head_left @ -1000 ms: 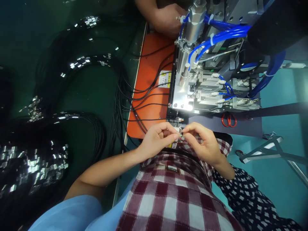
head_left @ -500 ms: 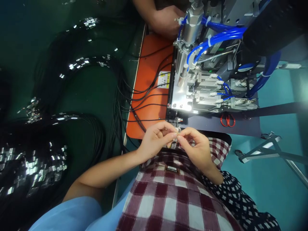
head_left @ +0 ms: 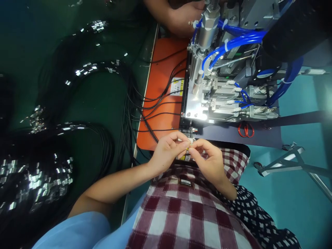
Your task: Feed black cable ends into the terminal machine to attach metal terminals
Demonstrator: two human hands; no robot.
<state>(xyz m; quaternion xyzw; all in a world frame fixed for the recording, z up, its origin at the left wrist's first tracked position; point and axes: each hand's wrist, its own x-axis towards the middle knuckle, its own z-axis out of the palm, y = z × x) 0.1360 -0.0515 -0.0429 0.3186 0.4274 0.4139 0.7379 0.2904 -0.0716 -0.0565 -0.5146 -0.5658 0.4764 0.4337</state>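
Observation:
In front of the checked apron [head_left: 178, 204], my left hand [head_left: 167, 152] and my right hand [head_left: 209, 160] meet with fingertips almost touching. Each is closed in a pinch. Whatever lies between the fingertips is too small and too covered to name. Black cables [head_left: 150, 131] run toward my left hand and pass out of sight under it. Just beyond the fingers is the near end of a metal machine [head_left: 197, 107], with a small metal fitting [head_left: 193, 130]. A yellow-and-white label [head_left: 185, 157] shows partly below my hands.
An orange board [head_left: 160, 119] carries several black cables into the machine. Shiny-ended cable bundles [head_left: 46, 173] lie on the green surface at left. Red-handled scissors [head_left: 246, 130] rest on the grey plate. Another person's hand [head_left: 185, 19] is at the machine's far side. Blue tubes [head_left: 241, 38] arch overhead.
My right hand has shifted slightly left and down, with its fingertips still near my left ones. More of the yellow label shows. The other person's hand has moved a little up.

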